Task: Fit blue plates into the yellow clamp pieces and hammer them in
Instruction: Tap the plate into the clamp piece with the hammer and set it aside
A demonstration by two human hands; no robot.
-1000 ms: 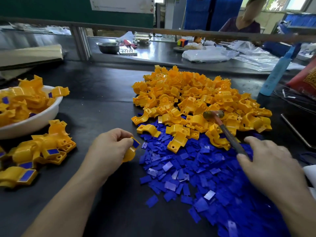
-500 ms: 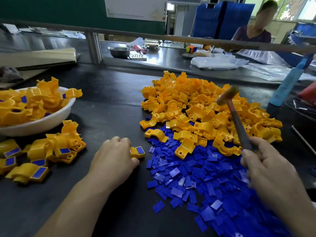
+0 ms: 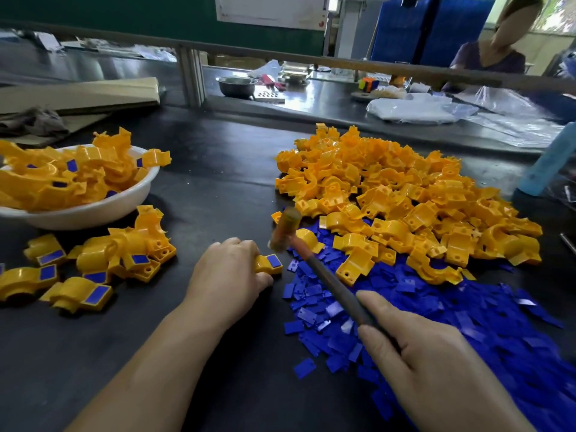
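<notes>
The left hand (image 3: 229, 275) lies knuckles-up on the table (image 3: 218, 182), fingers curled over a yellow clamp piece (image 3: 268, 264) with its blue plate (image 3: 274, 261) showing. The right hand (image 3: 436, 363) grips the hammer (image 3: 311, 260) handle, the blurred head just above that piece.

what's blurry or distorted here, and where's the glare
Head view: the hammer is motion-blurred at its head, near the clamp piece the left hand holds; the right hand gripping it is sharp. Head view: the far steel bench glares with reflected light, and the rail bows slightly from the wide lens.
</notes>
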